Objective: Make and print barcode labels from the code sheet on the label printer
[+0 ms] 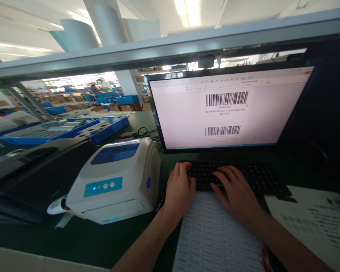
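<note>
A black keyboard (257, 175) lies below a wide monitor (181, 113) that displays two barcodes on a white page. My left hand (180, 187) rests at the keyboard's left end, its fingers bent over the keys and holding nothing. Over the middle keys, my right hand (235, 190) has its fingers spread and is likewise free of any object. Under my wrists is a printed sheet (206, 234) with rows of small text, partly covered by the right forearm.
A white label printer (116, 181) with a lit blue panel stands left of my left hand. Beside it is a black machine (39, 181). Blue trays (110, 128) with rolls sit behind. Another paper (308, 223) lies at right. A shelf beam (170, 45) crosses above the monitor.
</note>
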A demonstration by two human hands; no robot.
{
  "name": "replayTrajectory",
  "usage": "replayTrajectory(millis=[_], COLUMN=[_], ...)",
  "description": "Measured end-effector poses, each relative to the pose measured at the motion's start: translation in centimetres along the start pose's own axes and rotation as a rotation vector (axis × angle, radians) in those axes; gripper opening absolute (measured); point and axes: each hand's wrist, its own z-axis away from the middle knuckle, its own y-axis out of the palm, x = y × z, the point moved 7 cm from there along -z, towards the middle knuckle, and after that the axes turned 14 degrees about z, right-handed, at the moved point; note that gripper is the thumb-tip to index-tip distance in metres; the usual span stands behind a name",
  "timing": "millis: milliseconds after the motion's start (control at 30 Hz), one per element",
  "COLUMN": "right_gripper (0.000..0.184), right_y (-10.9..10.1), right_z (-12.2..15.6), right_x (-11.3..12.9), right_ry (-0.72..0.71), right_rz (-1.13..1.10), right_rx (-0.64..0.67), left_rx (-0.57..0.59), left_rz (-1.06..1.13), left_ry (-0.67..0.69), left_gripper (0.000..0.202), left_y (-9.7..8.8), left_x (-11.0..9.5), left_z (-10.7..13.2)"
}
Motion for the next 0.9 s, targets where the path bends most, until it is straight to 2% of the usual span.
replayTrajectory(millis=[167,367,467,633,900], right_gripper=[0.037,0.051,0.053,0.043,0.027], right_y=[-0.1,0.5,0.7,0.0,0.2], right_z=[-0.1,0.1,0.2,0.2,0.4], right_x=[-1.3,-3.9,-4.2,-3.5,-2.0], right_ry=[0.075,0.229,0.221,0.208,0.081], right_rz=[0.069,0.234,0.243,0.200,0.139], right_rx=[-0.032,-0.037,-0.017,-0.059,0.015], left_rx=[0.002,0.019,0.028,0.023,0.061], left_rz=[-0.008,-0.013,-0.014,-0.016,-0.076], left_ry=[0.014,0.011,0.010,0.016,0.041], left_gripper=[0.041,0.039,0.038,0.037,0.032], left_y=[0.1,0.4,0.5,0.5,0.8], left_x=[-0.1,0.1,0.1,0.1,0.1], left_z=[0.0,0.0,0.1,0.0,0.0])
